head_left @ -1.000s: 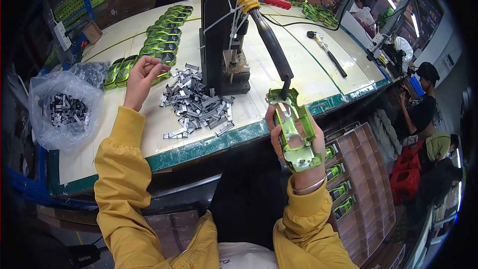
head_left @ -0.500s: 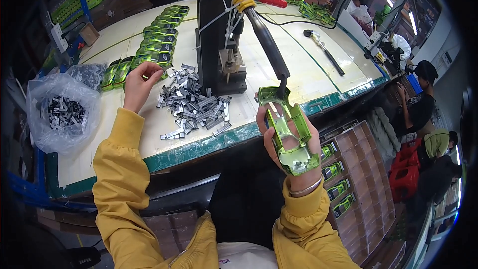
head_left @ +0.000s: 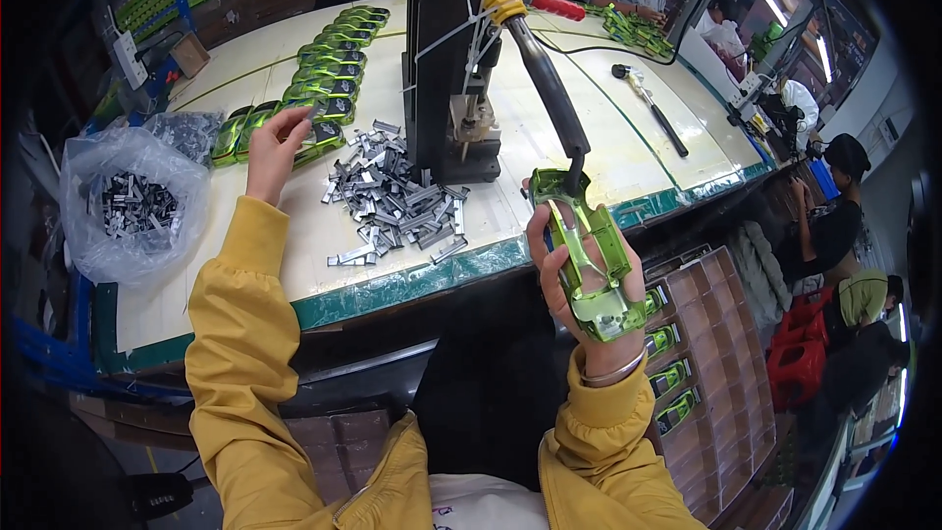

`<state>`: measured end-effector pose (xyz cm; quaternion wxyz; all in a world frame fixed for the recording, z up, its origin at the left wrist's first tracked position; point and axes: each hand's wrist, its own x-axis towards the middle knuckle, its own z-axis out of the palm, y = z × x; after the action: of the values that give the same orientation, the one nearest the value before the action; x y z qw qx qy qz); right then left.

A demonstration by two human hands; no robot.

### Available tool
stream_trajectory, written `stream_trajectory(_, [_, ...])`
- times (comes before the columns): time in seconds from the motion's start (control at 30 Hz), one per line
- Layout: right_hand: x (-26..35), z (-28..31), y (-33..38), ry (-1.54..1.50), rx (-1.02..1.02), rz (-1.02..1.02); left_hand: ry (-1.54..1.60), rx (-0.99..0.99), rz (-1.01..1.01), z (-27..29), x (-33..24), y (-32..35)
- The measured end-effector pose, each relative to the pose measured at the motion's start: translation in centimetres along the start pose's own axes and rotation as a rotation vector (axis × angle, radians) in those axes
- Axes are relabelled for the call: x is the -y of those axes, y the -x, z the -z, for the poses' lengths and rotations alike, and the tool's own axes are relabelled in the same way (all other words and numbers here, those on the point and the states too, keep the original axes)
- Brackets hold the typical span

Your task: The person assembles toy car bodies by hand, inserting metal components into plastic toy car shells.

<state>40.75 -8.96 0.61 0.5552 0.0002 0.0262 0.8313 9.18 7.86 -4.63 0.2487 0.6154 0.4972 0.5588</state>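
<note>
My right hand (head_left: pixel 551 280) is closed around a translucent green toy car body shell (head_left: pixel 581 270), its hollow side turned up. One end of the shell is close under the tip of a black lever arm (head_left: pixel 540 83). Whether they touch is unclear. Over the table, my left hand (head_left: pixel 273 152) is pinched, thumb against fingers, and something small and greyish shows at the fingertips, too small to name. Beside that hand lies a loose heap of small silvery metal pieces (head_left: pixel 397 201). Behind it, green and black toy car bodies (head_left: pixel 329 71) stand in a row.
A black bench press (head_left: pixel 442 88) stands mid-table. A clear plastic bag (head_left: pixel 137 206) of metal pieces sits at the left. A black-handled tool (head_left: pixel 653 108) lies at the right. Below right is a partitioned brown box (head_left: pixel 721 353) with several car bodies. Other people sit across the table and along the right.
My left hand's fingers have straightened somewhat, still pinched near the car bodies. The whole view has shifted slightly; my right hand keeps its hold on the shell below the lever.
</note>
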Motion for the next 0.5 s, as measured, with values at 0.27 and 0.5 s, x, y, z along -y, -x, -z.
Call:
stream_trajectory(0.27, [0.1,0.1,0.0,0.005,-0.002,0.007,-0.064,-0.177,0.066,1.3,1.6,-0.8])
stream_trajectory(0.5, [0.0,0.1,-0.1,0.015,-0.008,0.007,-0.172,-0.237,0.094,2.2,2.3,-1.2])
